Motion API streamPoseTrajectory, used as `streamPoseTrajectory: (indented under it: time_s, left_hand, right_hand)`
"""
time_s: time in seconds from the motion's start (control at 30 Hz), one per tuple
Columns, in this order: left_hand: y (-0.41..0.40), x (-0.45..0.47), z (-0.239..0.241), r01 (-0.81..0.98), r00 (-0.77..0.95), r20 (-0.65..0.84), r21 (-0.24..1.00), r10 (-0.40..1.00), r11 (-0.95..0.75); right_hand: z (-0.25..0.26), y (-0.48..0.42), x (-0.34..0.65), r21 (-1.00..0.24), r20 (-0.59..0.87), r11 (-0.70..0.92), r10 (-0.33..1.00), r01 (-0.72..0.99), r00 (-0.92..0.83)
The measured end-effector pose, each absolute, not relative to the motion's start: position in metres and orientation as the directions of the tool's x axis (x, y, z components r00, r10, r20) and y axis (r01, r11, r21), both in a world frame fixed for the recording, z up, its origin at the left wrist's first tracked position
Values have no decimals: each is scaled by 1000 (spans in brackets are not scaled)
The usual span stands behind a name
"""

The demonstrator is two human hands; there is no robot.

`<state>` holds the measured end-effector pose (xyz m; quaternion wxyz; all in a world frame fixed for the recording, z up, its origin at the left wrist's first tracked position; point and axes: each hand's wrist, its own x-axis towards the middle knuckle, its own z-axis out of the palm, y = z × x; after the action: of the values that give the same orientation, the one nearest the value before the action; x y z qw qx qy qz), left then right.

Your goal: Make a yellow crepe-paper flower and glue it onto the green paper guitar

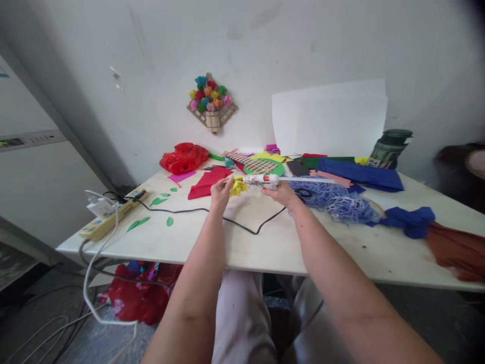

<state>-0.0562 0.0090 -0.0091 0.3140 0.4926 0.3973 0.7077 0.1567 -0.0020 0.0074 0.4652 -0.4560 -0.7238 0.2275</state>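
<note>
My right hand [279, 193] is closed around a white hot glue gun [267, 179]. A long pale glue stick [306, 179] juts from its back, and its nozzle points left. My left hand [221, 192] pinches a yellow paper flower [238, 188] close to that nozzle; whether the two touch I cannot tell. From the glue gun a black cord [242, 228] runs across the table toward the left. Behind my hands lie a lattice of thin sticks [261, 165] and a green disc [279, 170].
A yellow power strip [100, 225] lies at the table's left edge near green paper leaves [158, 201]. Red paper [206, 184] and a red plastic bag [184, 157] are further back. Right of my hands are tangled blue yarn [337, 199], blue paper [359, 174] and a dark bottle [390, 148].
</note>
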Motion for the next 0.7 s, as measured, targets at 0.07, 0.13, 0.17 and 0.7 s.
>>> streamPoseTrajectory:
  time_s: [0.07, 0.13, 0.17, 0.7]
  left_hand:
    - [8, -56, -9, -55, -318, 444, 873, 837, -484]
    - [7, -55, -8, -56, -319, 441, 875, 839, -481]
    - [7, -55, -7, -56, -320, 440, 875, 839, -480]
    - [2, -55, -3, -124, -310, 406, 879, 860, -460]
  right_hand:
    - [6, 0, 157, -728, 480, 485, 865, 485, -145]
    - [5, 2, 157, -702, 497, 500, 854, 508, -155]
    - [5, 2, 157, -689, 504, 507, 849, 518, -161]
    - [10, -5, 154, -478, 488, 397, 862, 783, -139]
